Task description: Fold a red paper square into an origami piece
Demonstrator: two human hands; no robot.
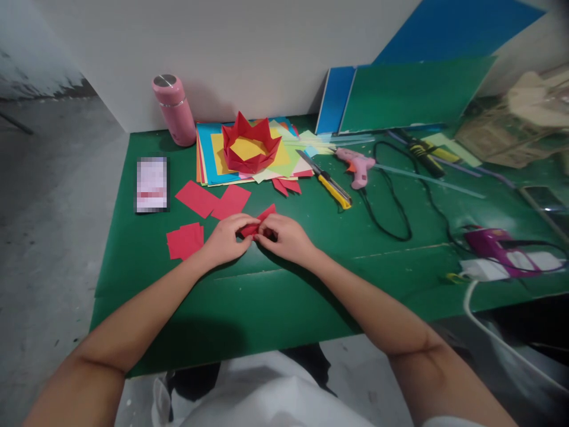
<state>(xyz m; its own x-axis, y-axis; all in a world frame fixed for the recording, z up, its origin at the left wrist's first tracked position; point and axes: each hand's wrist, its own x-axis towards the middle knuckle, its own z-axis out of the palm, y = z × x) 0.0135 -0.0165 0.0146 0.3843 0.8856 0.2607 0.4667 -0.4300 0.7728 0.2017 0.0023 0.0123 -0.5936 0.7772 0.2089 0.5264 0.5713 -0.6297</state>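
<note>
Between my two hands is a folded piece of red paper [269, 212], its pointed end rising past my right fingers. My left hand [230, 239] pinches its left end, thumb below and fingers above. At the other end my right hand [284, 236] closes on the paper; its fingertips are partly hidden. Flat red paper pieces [197, 198] lie just beyond my left hand, and a small stack of red squares [184, 240] sits to its left. Folded red pieces [287, 187] rest beyond my right hand. Farther back, a pointed red paper ring [251, 163] stands on coloured sheets.
Coloured paper sheets [208, 172] lie at the back beside a pink bottle [175, 112]. A yellow cutter [331, 187] and a pink glue gun [357, 168] with a looping cord are to the right. A power strip [484, 270] is near the right edge; a blurred phone [152, 184] is left.
</note>
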